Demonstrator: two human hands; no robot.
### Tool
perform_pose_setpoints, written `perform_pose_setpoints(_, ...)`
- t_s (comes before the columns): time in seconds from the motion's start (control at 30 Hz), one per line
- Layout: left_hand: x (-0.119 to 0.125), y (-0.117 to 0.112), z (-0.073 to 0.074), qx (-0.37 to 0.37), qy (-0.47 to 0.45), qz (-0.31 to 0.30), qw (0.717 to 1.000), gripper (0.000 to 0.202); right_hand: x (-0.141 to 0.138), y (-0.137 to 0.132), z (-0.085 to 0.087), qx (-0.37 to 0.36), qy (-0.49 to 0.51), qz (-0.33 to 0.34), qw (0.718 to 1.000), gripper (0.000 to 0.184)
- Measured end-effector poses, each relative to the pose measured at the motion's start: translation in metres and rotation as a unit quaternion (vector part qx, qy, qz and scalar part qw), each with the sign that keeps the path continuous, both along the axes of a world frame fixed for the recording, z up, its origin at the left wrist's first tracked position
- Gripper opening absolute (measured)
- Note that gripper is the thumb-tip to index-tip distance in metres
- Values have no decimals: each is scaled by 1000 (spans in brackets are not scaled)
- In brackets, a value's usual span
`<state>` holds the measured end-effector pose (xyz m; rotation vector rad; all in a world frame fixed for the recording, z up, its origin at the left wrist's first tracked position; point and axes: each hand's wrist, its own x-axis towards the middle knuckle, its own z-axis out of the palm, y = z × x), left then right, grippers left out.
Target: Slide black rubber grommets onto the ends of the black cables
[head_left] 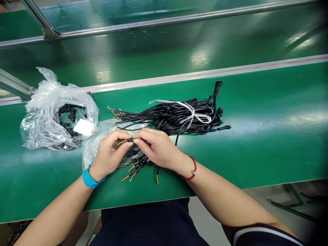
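Between my two hands is a small black ribbed cable sleeve [130, 140] with a yellow wire end sticking out on its left. My left hand [111, 150] pinches the sleeve between thumb and forefinger. From the other side, my right hand [156, 145] is closed on the black cable right by the sleeve. Just below the fingers lie several black cable ends [139, 164] with bared red and yellow wires, some carrying similar black pieces. Behind my hands rests a bundle of coiled black cables [176, 116], bound by a white tie [192, 114].
A clear plastic bag [58, 116] of small black parts [71, 114], with a white label [84, 127], stands at the left. A flat clear bag [89, 150] lies under my hands on the green table [256, 153]. Metal rails [143, 80] cross behind, with wire scraps [164, 32] beyond.
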<state>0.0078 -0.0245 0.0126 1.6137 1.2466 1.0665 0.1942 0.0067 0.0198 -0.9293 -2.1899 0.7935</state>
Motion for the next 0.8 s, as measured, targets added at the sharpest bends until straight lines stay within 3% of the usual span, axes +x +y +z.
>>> perform_pose_setpoints(0.13, 0, 1, 7, 0, -41, 34, 999, 11, 1, 0, 1, 29, 26, 2, 999, 15)
perform_pose_setpoints(0.37, 0, -2, 3, 15, -81, -3, 997, 9, 4, -2, 4, 12, 25, 17, 999, 19)
perform_pose_setpoints(0.63, 1, 0, 0, 28, -39, -58, 997, 9, 4, -3, 5, -38, -3, 37, 999, 19)
perform_pose_setpoints(0.8, 0, 2, 1, 9, -27, -28, 999, 11, 2, -2, 5, -34, -31, 16, 999, 16)
